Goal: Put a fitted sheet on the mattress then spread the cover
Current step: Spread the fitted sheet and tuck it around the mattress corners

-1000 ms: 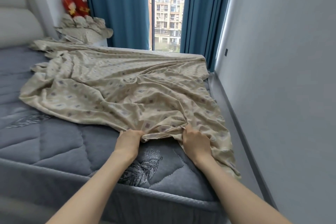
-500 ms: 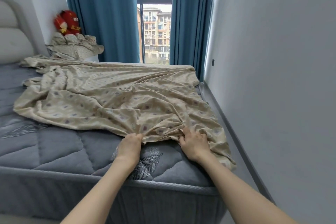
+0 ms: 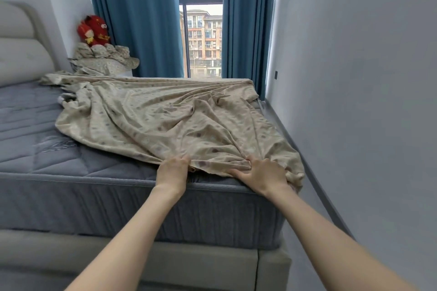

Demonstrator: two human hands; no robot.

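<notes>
The beige patterned fitted sheet [image 3: 160, 120] is seen lying crumpled across the top of the grey mattress [image 3: 47, 149], spread from the mattress's head end to its foot edge, with the near-left part of the mattress left bare. The sheet's hem is bunched at the foot edge of the mattress, directly under both hands. The hem is gripped by the left hand [image 3: 173, 170], its fingers curled into the cloth. A thicker gather of the hem is clutched by the right hand [image 3: 262, 175] near the mattress's foot corner by the wall, where the cloth is draped over the corner. A red plush toy [image 3: 93, 30] is set on folded bedding beyond the mattress's head end.
</notes>
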